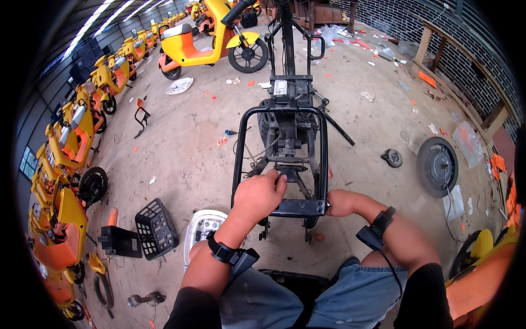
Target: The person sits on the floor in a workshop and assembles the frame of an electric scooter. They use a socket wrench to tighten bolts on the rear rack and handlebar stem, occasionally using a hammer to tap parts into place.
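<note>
The bare black frame (239,143) of a scooter stands in front of me, its looped rear tube toward my knees. Over the left side of that loop, my left hand (258,193) is closed with its fingers curled inward, just above the flat black crossbar (296,208). What those fingers hold is hidden beneath them. At the right end of the crossbar my right hand (342,203) is closed against the outside of the tube, beside a small bolt-like end. The frame and the hand itself hide most of its fingers.
A black plastic basket (157,229), a black box (119,242) and a white molded part (204,223) lie at left. On the right are a wheel (437,166) and a round part (392,158). Yellow scooters (76,137) line the left; another scooter (203,46) stands ahead.
</note>
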Demonstrator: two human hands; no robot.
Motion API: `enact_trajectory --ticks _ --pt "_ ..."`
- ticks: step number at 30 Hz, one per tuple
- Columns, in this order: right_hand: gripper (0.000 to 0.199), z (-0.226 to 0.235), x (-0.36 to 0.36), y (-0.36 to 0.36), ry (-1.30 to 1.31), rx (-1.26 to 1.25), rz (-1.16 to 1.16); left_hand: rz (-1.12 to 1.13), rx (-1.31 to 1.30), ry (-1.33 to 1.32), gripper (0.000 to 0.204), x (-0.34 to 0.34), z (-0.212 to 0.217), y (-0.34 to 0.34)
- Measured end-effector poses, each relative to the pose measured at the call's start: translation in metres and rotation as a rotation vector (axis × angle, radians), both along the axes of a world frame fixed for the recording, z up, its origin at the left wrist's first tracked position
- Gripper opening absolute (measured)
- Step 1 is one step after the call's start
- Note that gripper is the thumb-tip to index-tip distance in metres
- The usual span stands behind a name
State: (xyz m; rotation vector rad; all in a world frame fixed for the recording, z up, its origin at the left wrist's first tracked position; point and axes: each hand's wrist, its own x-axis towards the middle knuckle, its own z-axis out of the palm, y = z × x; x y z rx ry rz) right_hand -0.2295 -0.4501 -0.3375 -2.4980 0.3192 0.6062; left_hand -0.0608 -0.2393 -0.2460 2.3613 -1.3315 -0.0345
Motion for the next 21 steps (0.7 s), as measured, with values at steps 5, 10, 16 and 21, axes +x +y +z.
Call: enact_trajectory --ticks 5,10,16,21 --pt "0.029 0.009 0.001 0.003 0.028 -0.037 0.002 -0.004 -0.009 0.002 0.038 0.000 -0.001 0.000" --pt "0.030 0.009 0.000 0.004 0.022 -0.021 -0.018 -0.002 -0.015 -0.007 0.038 0.000 -0.001 -0.001" --pt "0.028 0.006 -0.002 0.004 0.006 -0.036 -0.006 0.029 0.011 0.038 0.036 -0.003 0.003 -0.002" --pt "0.026 0.018 -0.004 0.019 -0.013 -0.155 -0.056 0.017 0.013 -0.012 0.038 -0.001 0.002 0.000"
